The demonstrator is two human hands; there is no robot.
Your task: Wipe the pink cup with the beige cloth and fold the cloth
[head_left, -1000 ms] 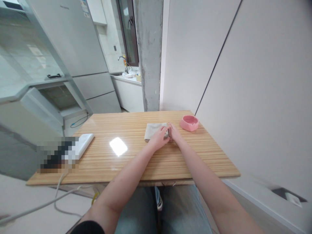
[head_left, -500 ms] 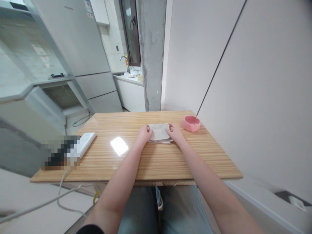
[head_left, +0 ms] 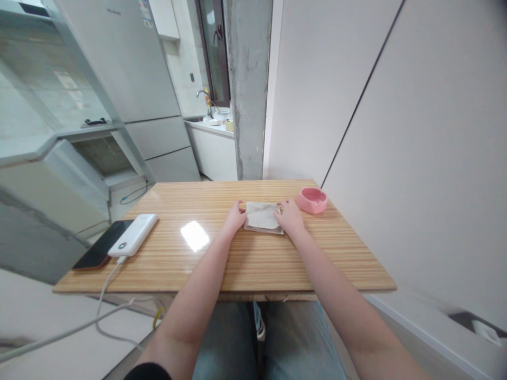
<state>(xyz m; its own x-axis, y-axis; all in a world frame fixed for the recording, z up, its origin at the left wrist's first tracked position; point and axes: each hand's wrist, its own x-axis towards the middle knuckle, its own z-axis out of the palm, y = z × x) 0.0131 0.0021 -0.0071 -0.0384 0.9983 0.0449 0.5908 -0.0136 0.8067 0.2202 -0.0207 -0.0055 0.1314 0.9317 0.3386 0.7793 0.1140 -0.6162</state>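
A folded pale grey-beige cloth (head_left: 262, 216) lies flat on the wooden table, its layered edge toward me. Beside its left edge is my left hand (head_left: 236, 215), fingers apart, the thumb close to the fabric. My right hand (head_left: 291, 216) rests at the opposite edge with its fingers spread and the thumb tip over the cloth's border. Both hands look open. The undersides of the fingers are hidden.
A pink faceted bowl (head_left: 312, 200) stands just beyond my right hand. At the left lie a white power bank (head_left: 134, 235) with a cable (head_left: 103, 290) and a dark phone (head_left: 101, 248). The wooden tabletop (head_left: 190, 274) meets a white wall on the right.
Both thumbs have eased off the cloth's top, the left one now at its edge. The cloth sits flatter and slightly farther right.
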